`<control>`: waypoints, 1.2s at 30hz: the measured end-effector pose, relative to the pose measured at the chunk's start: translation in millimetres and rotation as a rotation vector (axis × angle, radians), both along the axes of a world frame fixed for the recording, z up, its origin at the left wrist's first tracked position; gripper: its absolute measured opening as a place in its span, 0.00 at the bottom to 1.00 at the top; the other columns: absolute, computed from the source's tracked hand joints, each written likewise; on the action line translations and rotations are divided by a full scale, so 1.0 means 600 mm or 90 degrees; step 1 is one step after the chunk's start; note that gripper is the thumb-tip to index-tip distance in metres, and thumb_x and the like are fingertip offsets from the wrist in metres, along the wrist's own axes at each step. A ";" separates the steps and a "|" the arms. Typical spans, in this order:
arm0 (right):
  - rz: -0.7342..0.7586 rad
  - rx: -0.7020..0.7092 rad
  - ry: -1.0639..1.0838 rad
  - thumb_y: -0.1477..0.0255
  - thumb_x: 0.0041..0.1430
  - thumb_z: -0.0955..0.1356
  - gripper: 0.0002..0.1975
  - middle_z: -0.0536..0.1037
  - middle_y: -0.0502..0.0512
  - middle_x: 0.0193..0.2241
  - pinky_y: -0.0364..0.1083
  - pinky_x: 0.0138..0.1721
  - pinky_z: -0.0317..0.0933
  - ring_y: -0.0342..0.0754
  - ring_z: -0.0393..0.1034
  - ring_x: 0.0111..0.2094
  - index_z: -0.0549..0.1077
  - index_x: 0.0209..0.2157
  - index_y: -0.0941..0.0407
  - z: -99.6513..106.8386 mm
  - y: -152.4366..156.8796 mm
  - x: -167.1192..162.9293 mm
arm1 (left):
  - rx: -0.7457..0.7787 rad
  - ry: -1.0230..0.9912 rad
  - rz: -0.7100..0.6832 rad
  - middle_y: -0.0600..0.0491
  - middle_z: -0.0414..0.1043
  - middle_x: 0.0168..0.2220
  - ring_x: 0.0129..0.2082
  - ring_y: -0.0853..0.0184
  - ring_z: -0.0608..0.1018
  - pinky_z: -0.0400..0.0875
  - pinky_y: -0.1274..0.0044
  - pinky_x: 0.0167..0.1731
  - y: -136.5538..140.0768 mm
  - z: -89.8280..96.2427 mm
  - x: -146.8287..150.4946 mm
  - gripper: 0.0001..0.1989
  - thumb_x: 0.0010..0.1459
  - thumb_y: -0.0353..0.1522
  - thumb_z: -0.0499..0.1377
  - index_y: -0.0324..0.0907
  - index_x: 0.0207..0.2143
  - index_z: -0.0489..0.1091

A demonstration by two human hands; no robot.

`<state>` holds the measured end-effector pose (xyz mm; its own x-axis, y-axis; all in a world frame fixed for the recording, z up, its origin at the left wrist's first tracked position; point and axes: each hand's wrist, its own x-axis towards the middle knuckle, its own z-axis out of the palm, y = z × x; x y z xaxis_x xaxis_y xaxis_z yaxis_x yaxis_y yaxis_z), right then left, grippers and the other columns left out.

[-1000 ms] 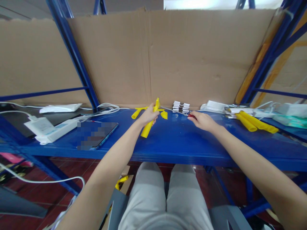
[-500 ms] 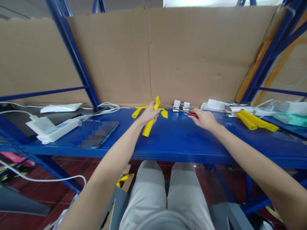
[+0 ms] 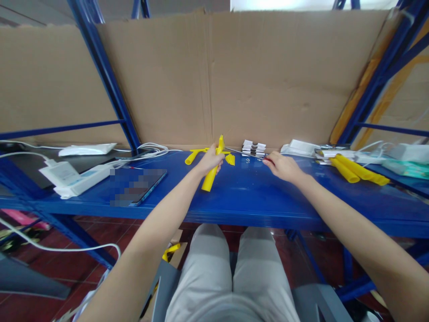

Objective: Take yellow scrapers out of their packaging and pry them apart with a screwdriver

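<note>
My left hand [image 3: 211,160] is wrapped round a yellow plastic handle [image 3: 208,181], which tilts with its narrow head up and its round grip end down. Closed on a red-handled screwdriver [image 3: 269,160], my right hand [image 3: 284,166] points the long metal shaft leftward. The tip reaches the head of the yellow handle; whether it sits in a screw is too small to tell. Behind my left hand lies another yellow handle [image 3: 190,157]. A small yellow piece [image 3: 230,159] rests just right of that hand. Tiny screw-like bits [image 3: 248,160] are scattered near the shaft.
A stack of white-and-dark pieces [image 3: 254,147] stands by the cardboard wall [image 3: 268,80]. Yellow tubes [image 3: 360,169] and white packets lie right. A phone-like slab [image 3: 147,190], power strip [image 3: 83,179] and white cables [image 3: 154,151] are left. The blue table's front edge [image 3: 241,219] is near my knees.
The view has shifted slightly. Less of the red screwdriver handle shows under my right fingers. Both hands keep their holds, and the shaft still reaches the yellow handle's head.
</note>
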<state>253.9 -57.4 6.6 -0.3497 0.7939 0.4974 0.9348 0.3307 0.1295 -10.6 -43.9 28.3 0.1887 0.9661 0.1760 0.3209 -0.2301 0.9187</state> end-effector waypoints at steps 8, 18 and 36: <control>-0.024 -0.009 0.028 0.61 0.62 0.60 0.14 0.78 0.61 0.33 0.46 0.28 0.55 0.55 0.72 0.33 0.66 0.42 0.56 -0.007 0.008 0.008 | 0.005 0.008 -0.011 0.64 0.57 0.18 0.11 0.76 0.62 0.60 0.82 0.17 0.000 -0.002 0.003 0.26 0.55 0.25 0.51 0.45 0.56 0.51; 0.016 -0.032 0.016 0.63 0.66 0.56 0.18 0.79 0.63 0.33 0.46 0.31 0.56 0.54 0.73 0.35 0.72 0.35 0.57 0.005 -0.003 -0.001 | 0.003 -0.004 -0.003 0.64 0.57 0.18 0.11 0.76 0.62 0.61 0.82 0.17 0.006 -0.007 0.003 0.25 0.56 0.25 0.50 0.43 0.56 0.50; 0.043 -0.068 0.041 0.66 0.66 0.57 0.15 0.79 0.63 0.37 0.45 0.36 0.59 0.53 0.74 0.38 0.71 0.37 0.58 -0.002 0.005 -0.001 | 0.028 -0.023 -0.010 0.65 0.59 0.16 0.09 0.75 0.62 0.57 0.81 0.14 0.007 -0.007 0.003 0.21 0.53 0.21 0.48 0.39 0.51 0.54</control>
